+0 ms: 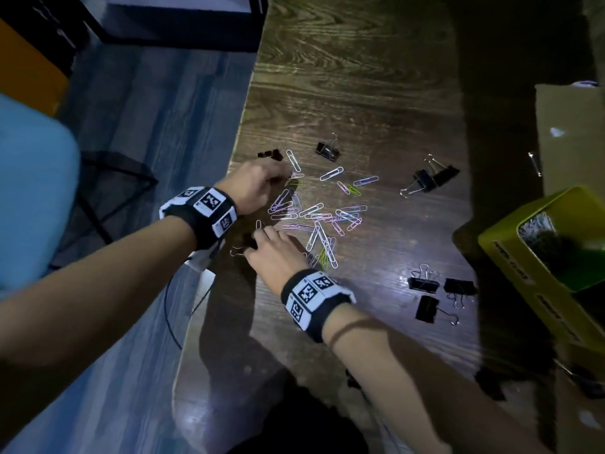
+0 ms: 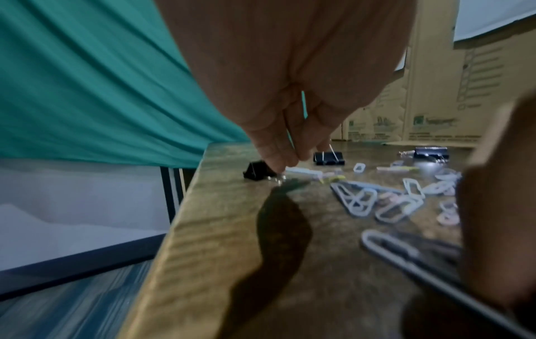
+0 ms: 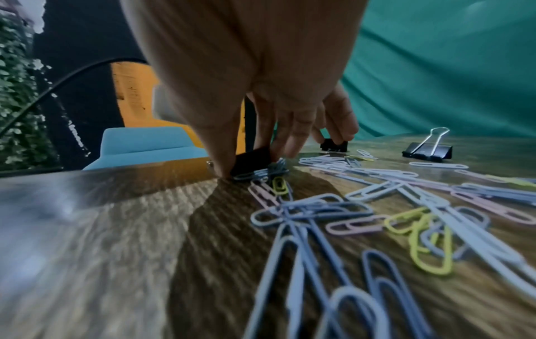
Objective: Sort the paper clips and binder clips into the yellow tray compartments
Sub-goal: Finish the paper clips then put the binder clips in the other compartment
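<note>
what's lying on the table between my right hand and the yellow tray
In the head view, between the right hand and the yellow tray: scattered paper clips, then three black binder clips.

Paper clips (image 1: 322, 217) are lying heaped mid-bench (image 1: 360, 77), binder clips (image 1: 432, 181) sitting scattered around them (some nearer the edge), the tray (image 1: 510, 257) standing far right beside a cardboard box (image 1: 569, 136).

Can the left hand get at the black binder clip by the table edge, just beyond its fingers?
Probably yes. The left hand has its fingertips right beside that binder clip, with nothing between them.
</note>
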A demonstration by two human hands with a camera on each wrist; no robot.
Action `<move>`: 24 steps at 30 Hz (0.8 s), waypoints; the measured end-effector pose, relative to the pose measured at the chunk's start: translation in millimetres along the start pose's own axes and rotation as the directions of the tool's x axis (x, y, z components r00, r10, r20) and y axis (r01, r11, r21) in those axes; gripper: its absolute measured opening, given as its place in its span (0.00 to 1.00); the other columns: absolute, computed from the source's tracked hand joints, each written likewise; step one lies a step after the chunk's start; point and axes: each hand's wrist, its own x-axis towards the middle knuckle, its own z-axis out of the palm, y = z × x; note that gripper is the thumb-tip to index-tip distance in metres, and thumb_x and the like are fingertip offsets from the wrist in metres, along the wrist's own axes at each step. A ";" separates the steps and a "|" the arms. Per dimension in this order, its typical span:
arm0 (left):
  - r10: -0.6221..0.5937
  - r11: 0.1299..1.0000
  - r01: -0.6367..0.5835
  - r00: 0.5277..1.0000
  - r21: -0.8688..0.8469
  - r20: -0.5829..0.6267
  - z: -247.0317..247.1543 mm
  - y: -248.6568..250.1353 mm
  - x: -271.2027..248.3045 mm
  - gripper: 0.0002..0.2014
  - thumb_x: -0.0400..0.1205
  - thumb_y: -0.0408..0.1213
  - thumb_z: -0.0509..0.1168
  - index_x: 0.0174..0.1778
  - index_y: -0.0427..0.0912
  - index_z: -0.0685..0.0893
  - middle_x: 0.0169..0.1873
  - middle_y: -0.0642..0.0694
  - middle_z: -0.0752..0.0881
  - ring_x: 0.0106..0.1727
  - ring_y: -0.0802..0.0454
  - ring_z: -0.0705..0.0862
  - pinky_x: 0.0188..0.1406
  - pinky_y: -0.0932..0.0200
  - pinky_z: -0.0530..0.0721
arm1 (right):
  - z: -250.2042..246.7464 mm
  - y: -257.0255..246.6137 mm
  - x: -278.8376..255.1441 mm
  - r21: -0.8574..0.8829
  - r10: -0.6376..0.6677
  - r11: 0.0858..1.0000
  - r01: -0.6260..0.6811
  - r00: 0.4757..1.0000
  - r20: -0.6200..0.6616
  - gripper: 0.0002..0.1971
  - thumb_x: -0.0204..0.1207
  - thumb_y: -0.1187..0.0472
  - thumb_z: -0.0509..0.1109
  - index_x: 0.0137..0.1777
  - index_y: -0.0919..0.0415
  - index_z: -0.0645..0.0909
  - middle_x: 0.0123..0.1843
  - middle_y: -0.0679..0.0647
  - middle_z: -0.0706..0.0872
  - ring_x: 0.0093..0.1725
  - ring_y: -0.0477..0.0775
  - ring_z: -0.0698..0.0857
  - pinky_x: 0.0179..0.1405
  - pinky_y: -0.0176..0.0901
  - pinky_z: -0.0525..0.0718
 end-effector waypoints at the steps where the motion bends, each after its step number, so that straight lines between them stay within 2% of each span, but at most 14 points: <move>1: 0.004 1.000 -0.004 1.000 -0.003 0.003 6.3 -2.8 -0.5 0.26 0.72 0.16 0.56 0.67 0.34 0.78 0.68 0.37 0.78 0.70 0.41 0.76 0.73 0.60 0.66 | 1.9 0.5 -1.5 -0.002 -0.009 1.000 0.009 1.000 -0.021 0.16 0.78 0.70 0.56 0.62 0.65 0.80 0.64 0.64 0.76 0.65 0.66 0.72 0.66 0.57 0.70; 3: 0.031 0.999 -0.032 0.999 0.032 0.020 19.9 -5.1 2.9 0.28 0.74 0.16 0.57 0.72 0.33 0.73 0.73 0.35 0.72 0.74 0.40 0.70 0.75 0.58 0.63 | 3.5 5.8 -7.2 -0.009 -0.032 0.999 0.031 0.997 -0.071 0.15 0.77 0.68 0.60 0.63 0.62 0.80 0.63 0.63 0.78 0.65 0.65 0.73 0.65 0.56 0.70; 5: 0.056 0.992 -0.064 0.996 0.106 0.074 32.5 -5.9 11.0 0.31 0.74 0.17 0.56 0.76 0.33 0.66 0.77 0.34 0.65 0.78 0.38 0.64 0.79 0.50 0.61 | 1.4 16.7 -19.0 0.047 -0.060 0.997 0.066 0.991 -0.118 0.15 0.77 0.62 0.64 0.63 0.60 0.81 0.62 0.62 0.81 0.64 0.64 0.75 0.64 0.56 0.71; 8: 0.006 0.976 -0.041 0.987 0.212 0.162 42.4 2.0 21.9 0.30 0.79 0.22 0.55 0.79 0.34 0.59 0.80 0.33 0.56 0.81 0.37 0.54 0.80 0.42 0.54 | -10.9 50.3 -48.0 0.184 -0.041 0.979 0.091 0.965 -0.257 0.13 0.72 0.57 0.71 0.55 0.57 0.86 0.56 0.60 0.86 0.56 0.64 0.84 0.59 0.57 0.80; 9: -0.014 0.971 -0.031 0.982 0.238 0.186 44.4 5.7 22.8 0.30 0.80 0.25 0.55 0.80 0.35 0.57 0.80 0.33 0.54 0.82 0.37 0.52 0.81 0.43 0.52 | -17.0 68.4 -58.6 0.202 0.026 0.978 0.041 0.948 -0.317 0.12 0.71 0.56 0.71 0.53 0.56 0.87 0.53 0.59 0.88 0.53 0.63 0.86 0.57 0.57 0.83; 11: -0.006 0.970 -0.044 0.979 0.240 0.206 51.9 9.1 15.1 0.31 0.80 0.26 0.54 0.80 0.37 0.54 0.81 0.34 0.52 0.82 0.37 0.52 0.80 0.42 0.56 | -28.2 115.4 -76.7 0.277 0.274 0.946 -0.172 0.879 -0.391 0.12 0.70 0.56 0.72 0.52 0.56 0.88 0.52 0.60 0.88 0.51 0.64 0.86 0.55 0.56 0.84; 12: 0.028 0.971 -0.073 0.980 0.227 0.195 57.0 10.7 6.9 0.31 0.80 0.25 0.55 0.80 0.38 0.55 0.81 0.35 0.54 0.81 0.36 0.55 0.79 0.41 0.61 | -34.7 140.7 -83.5 0.323 0.408 0.901 -0.290 0.821 -0.400 0.11 0.70 0.57 0.72 0.52 0.56 0.88 0.52 0.61 0.87 0.52 0.65 0.85 0.55 0.55 0.83; 14: 0.142 0.961 -0.182 0.971 0.208 0.194 69.3 17.0 -13.7 0.32 0.77 0.23 0.61 0.78 0.36 0.61 0.78 0.33 0.62 0.78 0.34 0.62 0.74 0.39 0.69 | -39.9 188.0 -93.5 0.377 0.605 0.792 -0.481 0.702 -0.376 0.11 0.71 0.59 0.72 0.54 0.57 0.87 0.55 0.62 0.85 0.56 0.65 0.83 0.58 0.53 0.81; 16: 0.257 0.942 -0.292 0.944 0.164 0.206 78.4 24.5 -32.6 0.31 0.72 0.21 0.64 0.74 0.35 0.69 0.75 0.31 0.67 0.75 0.32 0.67 0.70 0.36 0.72 | -36.9 218.5 -97.4 0.357 0.699 0.714 -0.602 0.644 -0.311 0.12 0.73 0.59 0.71 0.57 0.58 0.85 0.58 0.64 0.83 0.59 0.66 0.80 0.60 0.54 0.80; 18: 0.306 0.933 -0.325 0.943 0.153 0.135 76.7 28.7 -44.1 0.32 0.71 0.22 0.63 0.73 0.37 0.72 0.74 0.32 0.68 0.74 0.33 0.67 0.72 0.37 0.70 | -32.9 231.4 -98.7 0.305 0.732 0.681 -0.665 0.626 -0.269 0.14 0.75 0.59 0.70 0.59 0.59 0.84 0.61 0.65 0.80 0.62 0.66 0.78 0.62 0.57 0.80; 20: 0.197 0.972 -0.194 0.980 0.130 -0.011 69.1 26.7 -49.7 0.28 0.76 0.26 0.60 0.75 0.41 0.70 0.75 0.34 0.67 0.75 0.35 0.66 0.74 0.36 0.66 | -32.7 234.9 -98.5 0.300 0.754 0.657 -0.691 0.598 -0.272 0.18 0.74 0.56 0.71 0.63 0.59 0.82 0.66 0.64 0.77 0.67 0.66 0.74 0.65 0.60 0.77; 22: -0.018 0.997 0.028 0.991 0.074 -0.134 68.4 20.5 -56.5 0.25 0.82 0.33 0.59 0.76 0.43 0.67 0.77 0.35 0.63 0.77 0.35 0.61 0.76 0.35 0.61 | -33.5 229.3 -95.8 0.370 0.767 0.642 -0.672 0.565 -0.305 0.25 0.72 0.54 0.72 0.69 0.58 0.76 0.73 0.63 0.71 0.73 0.65 0.68 0.70 0.60 0.72; 23: -0.116 0.990 0.124 0.985 0.062 -0.129 70.2 17.9 -60.1 0.25 0.84 0.42 0.56 0.78 0.43 0.65 0.79 0.36 0.60 0.80 0.35 0.56 0.78 0.37 0.56 | -33.3 222.5 -90.8 0.403 0.746 0.666 -0.628 0.566 -0.351 0.27 0.72 0.53 0.72 0.71 0.59 0.74 0.75 0.63 0.69 0.76 0.64 0.65 0.73 0.60 0.69; 24: -0.192 0.978 0.198 0.978 0.073 -0.076 74.0 17.8 -63.3 0.28 0.84 0.51 0.50 0.80 0.44 0.60 0.81 0.39 0.54 0.81 0.37 0.50 0.79 0.39 0.50 | -32.7 213.4 -83.3 0.403 0.699 0.715 -0.572 0.592 -0.401 0.28 0.73 0.54 0.71 0.73 0.60 0.72 0.77 0.63 0.66 0.78 0.65 0.62 0.75 0.60 0.66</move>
